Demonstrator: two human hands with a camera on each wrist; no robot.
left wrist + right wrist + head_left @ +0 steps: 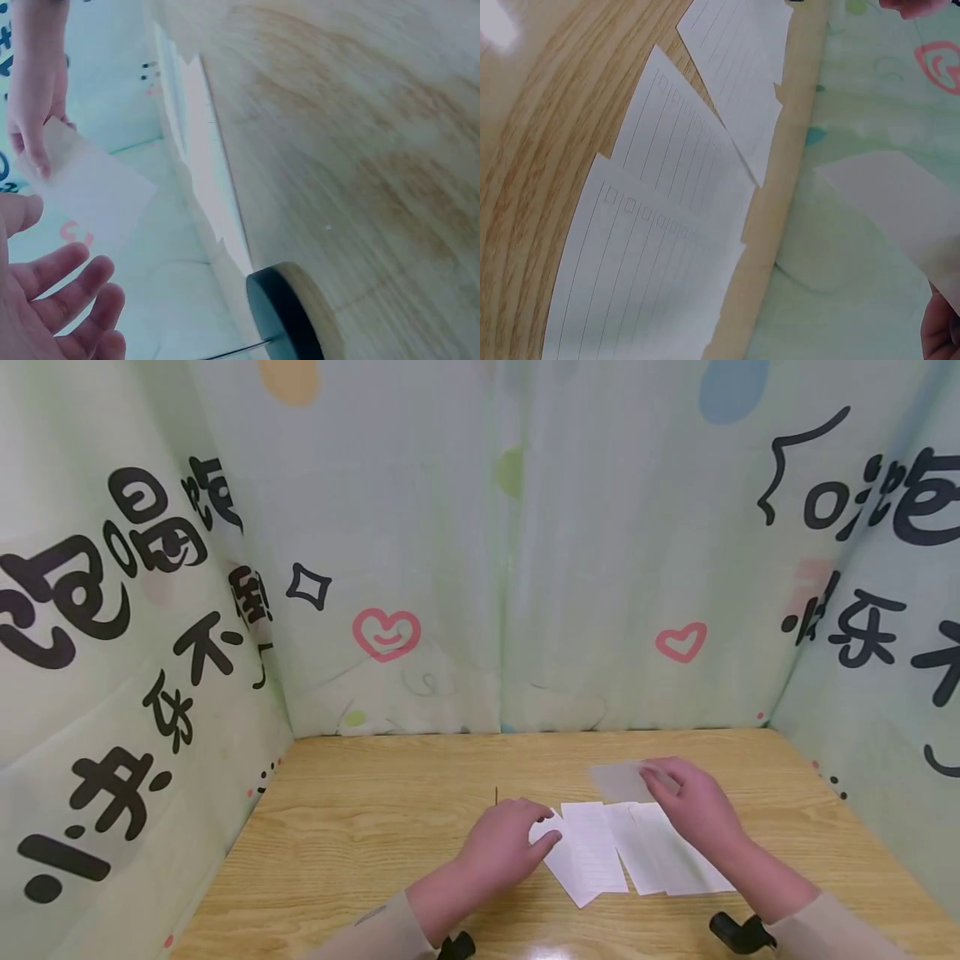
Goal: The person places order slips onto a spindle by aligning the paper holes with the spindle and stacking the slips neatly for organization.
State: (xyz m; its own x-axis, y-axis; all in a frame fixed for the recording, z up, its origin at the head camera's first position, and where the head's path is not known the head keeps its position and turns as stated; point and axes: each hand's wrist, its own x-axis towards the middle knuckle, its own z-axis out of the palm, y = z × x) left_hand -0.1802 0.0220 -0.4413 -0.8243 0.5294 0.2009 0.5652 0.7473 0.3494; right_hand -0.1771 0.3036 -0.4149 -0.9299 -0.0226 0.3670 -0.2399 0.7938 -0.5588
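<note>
Lined paper sheets point(592, 843) are already down right of centre, guessing just the slip point(617, 782) pinched in the right hand point(693, 797) remains, left hand point(506, 839) relaxed and empty.

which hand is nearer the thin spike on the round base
Left. The left hand is just in front of the spike, hiding its base in the head view; the right hand is farther right, holding a paper sheet.

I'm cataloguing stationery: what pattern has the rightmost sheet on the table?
The sheet has ruled lines and small boxes; best view: right wrist.
</note>
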